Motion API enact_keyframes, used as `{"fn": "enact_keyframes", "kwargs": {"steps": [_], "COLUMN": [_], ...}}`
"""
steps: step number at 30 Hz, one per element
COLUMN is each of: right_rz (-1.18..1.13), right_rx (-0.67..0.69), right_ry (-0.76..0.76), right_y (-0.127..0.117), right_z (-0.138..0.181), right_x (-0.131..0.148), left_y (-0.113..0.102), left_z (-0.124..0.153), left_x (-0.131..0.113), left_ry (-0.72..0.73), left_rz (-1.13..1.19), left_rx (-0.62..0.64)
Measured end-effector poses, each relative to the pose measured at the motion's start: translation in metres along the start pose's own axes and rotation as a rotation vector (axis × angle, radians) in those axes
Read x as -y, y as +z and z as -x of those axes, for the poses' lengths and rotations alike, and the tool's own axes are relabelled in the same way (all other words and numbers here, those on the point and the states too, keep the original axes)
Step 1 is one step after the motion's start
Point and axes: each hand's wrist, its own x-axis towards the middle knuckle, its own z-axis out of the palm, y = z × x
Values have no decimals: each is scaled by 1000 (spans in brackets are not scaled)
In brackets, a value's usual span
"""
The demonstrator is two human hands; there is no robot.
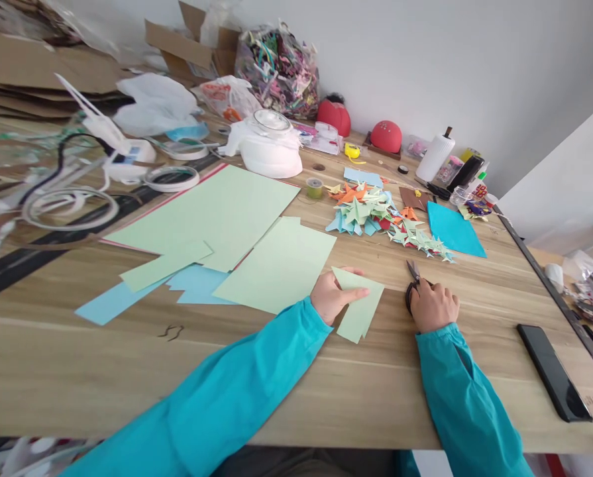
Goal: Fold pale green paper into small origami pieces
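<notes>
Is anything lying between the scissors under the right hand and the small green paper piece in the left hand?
Nothing visible. The right hand grips the scissors on the table, the left hand pinches the green paper piece, and only tabletop lies between them. The folded paper shapes lie farther back.

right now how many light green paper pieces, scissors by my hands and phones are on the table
light green paper pieces: 4, the left hand holds the small piece
scissors, gripped by the right hand: 1
black phone: 1
total: 6
</notes>
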Motion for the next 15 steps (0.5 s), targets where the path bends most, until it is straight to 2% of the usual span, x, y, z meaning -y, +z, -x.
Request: {"fn": "enact_keyframes", "kwargs": {"steps": [3, 5, 7, 9, 13, 15], "right_rz": [-145, -406, -758, -1004, -1275, -1349], "right_rx": [-137, -203, -132, -50, 159, 215], "right_ry": [-105, -266, -421, -425, -318, -257], "right_y": [-2, -4, -7, -9, -10, -6], "right_z": [3, 7, 12, 17, 20, 19], "right_x": [4, 12, 22, 30, 34, 33], "left_y": [3, 5, 7, 8, 7, 5], "left_z": [0, 1, 2, 3, 3, 1], "left_x": [1, 3, 4, 5, 5, 6], "left_ry": [22, 47, 69, 90, 139, 140], "left_rz": [39, 20, -29, -82, -176, -223], "left_rx": [-10, 19, 75, 129, 167, 192]}}
